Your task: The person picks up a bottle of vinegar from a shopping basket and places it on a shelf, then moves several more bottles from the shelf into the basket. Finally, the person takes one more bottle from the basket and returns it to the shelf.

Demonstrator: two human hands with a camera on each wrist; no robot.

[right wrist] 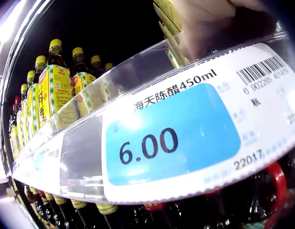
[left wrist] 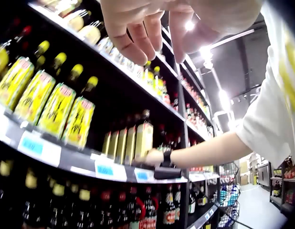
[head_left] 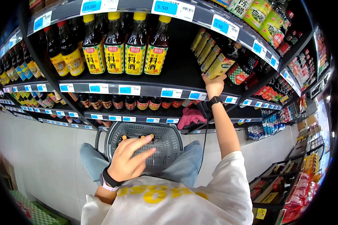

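My right hand [head_left: 215, 85] grips the lower part of the front gold-labelled bottle [head_left: 220, 66], thumb on one side and fingers on the other. This bottle stands at the shelf's front edge, at the head of a row of similar bottles [head_left: 204, 50]. In the right wrist view the hand [right wrist: 205, 21] is blurred and mostly cut off above a price tag [right wrist: 171, 138] reading 6.00. My left hand [head_left: 129, 159] hovers over the grey shopping basket [head_left: 113, 138] with its fingers loosely extended, holding nothing. Bottles with yellowish caps [head_left: 149, 137] stand in the basket.
Yellow-labelled cooking wine bottles [head_left: 135, 56] line the same shelf to the left. Dark bottles with checkered labels [head_left: 238, 73] stand right of the gripped one. A pink cloth [head_left: 191, 118] hangs at the lower shelf, near a dark cable [head_left: 205, 142]. The basket sits between the person's knees.
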